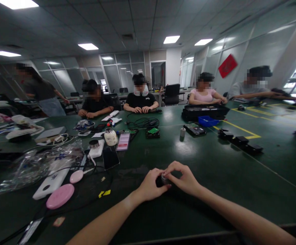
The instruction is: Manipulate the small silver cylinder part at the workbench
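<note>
Near the front of the green table, my left hand [150, 185] curls around a small dark grey cylinder [164, 180] that stands upright. From the right, my right hand [185, 177] reaches to the cylinder's top, its thumb and index finger pinched there. My fingers cover much of the cylinder, and whatever small part the pinch may hold is hidden. Farther back stands a similar silver cylinder [182, 132], beside a hard drive [195, 129]. Another opened drive with a green board [153, 132] lies to its left.
Left of my hands lie a pink round case [60, 196], a white power bank [51, 183], a dark phone [110, 158], crumpled clear plastic [35, 163] and cables. A blue tray [208, 121] and black blocks [240, 140] sit back right. Several people are around the table's far side.
</note>
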Demonstrator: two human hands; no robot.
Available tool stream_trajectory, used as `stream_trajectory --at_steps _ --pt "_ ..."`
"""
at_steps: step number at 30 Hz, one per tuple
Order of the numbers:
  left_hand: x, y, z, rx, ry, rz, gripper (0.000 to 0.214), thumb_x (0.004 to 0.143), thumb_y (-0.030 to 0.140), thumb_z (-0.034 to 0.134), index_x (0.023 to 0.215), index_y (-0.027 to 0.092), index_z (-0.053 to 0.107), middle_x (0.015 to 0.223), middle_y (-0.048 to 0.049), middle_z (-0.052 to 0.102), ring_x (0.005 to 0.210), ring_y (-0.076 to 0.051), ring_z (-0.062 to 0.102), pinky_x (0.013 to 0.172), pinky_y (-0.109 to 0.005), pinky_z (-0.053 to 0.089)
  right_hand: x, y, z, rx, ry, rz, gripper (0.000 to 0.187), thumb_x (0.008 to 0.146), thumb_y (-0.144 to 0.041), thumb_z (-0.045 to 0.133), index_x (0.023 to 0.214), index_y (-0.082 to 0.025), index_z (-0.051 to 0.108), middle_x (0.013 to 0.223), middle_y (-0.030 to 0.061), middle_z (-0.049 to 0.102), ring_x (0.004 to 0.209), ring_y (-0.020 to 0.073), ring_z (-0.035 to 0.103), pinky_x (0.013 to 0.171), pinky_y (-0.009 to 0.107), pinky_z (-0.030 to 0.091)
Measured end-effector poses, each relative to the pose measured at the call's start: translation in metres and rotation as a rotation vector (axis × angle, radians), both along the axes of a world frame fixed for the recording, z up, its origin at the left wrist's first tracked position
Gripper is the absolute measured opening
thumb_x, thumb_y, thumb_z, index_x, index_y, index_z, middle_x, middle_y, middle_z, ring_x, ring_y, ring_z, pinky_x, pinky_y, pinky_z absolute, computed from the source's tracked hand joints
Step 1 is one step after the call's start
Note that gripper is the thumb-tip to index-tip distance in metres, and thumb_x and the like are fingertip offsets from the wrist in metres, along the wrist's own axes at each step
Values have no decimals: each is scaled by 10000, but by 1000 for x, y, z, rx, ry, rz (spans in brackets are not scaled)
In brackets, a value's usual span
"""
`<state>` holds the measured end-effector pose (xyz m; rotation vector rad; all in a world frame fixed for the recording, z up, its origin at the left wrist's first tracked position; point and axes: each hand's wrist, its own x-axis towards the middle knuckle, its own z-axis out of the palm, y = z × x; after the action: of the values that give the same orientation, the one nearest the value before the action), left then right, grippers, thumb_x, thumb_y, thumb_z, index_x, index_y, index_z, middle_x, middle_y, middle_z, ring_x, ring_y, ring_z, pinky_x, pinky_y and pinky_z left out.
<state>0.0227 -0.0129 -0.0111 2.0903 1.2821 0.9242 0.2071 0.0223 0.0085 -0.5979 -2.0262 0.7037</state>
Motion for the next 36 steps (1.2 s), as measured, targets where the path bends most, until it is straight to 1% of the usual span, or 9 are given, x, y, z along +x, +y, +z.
stream_trajectory --at_steps 3,8,12,16,22,26,29,31,36 --pt "-1 0 4 -20 0 -14 379 737 300 756 1088 181 677 1078 -97 661 1012 -272 605 919 -383 454 5 14 -3 -52 66 -87 60 829 -257 659 802 -209 685 843 41 726 857 208 694 813 358 539" --pt "-4 0 10 -68 -12 -67 396 754 288 755 1140 260 674 1147 -56 668 1067 -244 595 971 -362 421 30 61 -18 -103 34 -268 129 805 -327 660 801 -203 695 895 64 752 886 253 709 877 430 526" --pt "-5 0 12 -99 -24 -70 399 762 284 746 1153 265 672 1184 -54 661 1093 -253 585 984 -370 402 48 87 -30 -163 -83 -277 128 751 -339 697 748 -213 716 830 38 762 821 249 719 829 421 552" --pt "-5 0 11 -123 -28 -58 430 771 294 731 1193 283 647 1188 -48 664 1091 -266 581 983 -390 389 51 91 -35 -201 -137 -247 112 736 -320 708 770 -217 738 864 33 766 854 251 718 847 434 550" --pt "-5 -1 9 -135 -25 -50 453 778 301 718 1221 293 626 1168 -39 675 1073 -271 582 968 -394 388 44 83 -28 -214 -70 -240 129 728 -323 722 730 -194 730 815 52 763 832 269 720 847 463 543" --pt "-4 0 9 -121 -39 -53 435 768 267 728 1194 280 643 1154 -35 685 1075 -263 591 969 -374 388 25 55 -14 -192 52 -184 157 794 -327 676 740 -180 676 877 67 755 906 242 709 866 415 540" --pt "-3 2 7 -110 -52 -48 367 751 243 740 1114 243 685 1134 -42 688 1059 -261 604 956 -361 403 9 25 -4 -182 97 -65 140 806 -299 679 727 -186 654 894 57 746 904 216 702 826 372 554" --pt "-3 2 4 -103 -58 -29 352 736 236 750 1082 205 693 1104 -58 691 1027 -263 616 936 -358 421 2 10 0 -152 90 6 87 793 -239 697 724 -192 669 867 50 742 905 215 691 844 380 537" --pt "-4 3 -1 -85 -59 -9 362 721 250 762 1069 187 682 1024 -57 695 969 -256 631 880 -349 458 -2 -1 3 -86 1 10 86 781 -159 691 710 -208 691 822 36 734 858 209 681 827 380 516"
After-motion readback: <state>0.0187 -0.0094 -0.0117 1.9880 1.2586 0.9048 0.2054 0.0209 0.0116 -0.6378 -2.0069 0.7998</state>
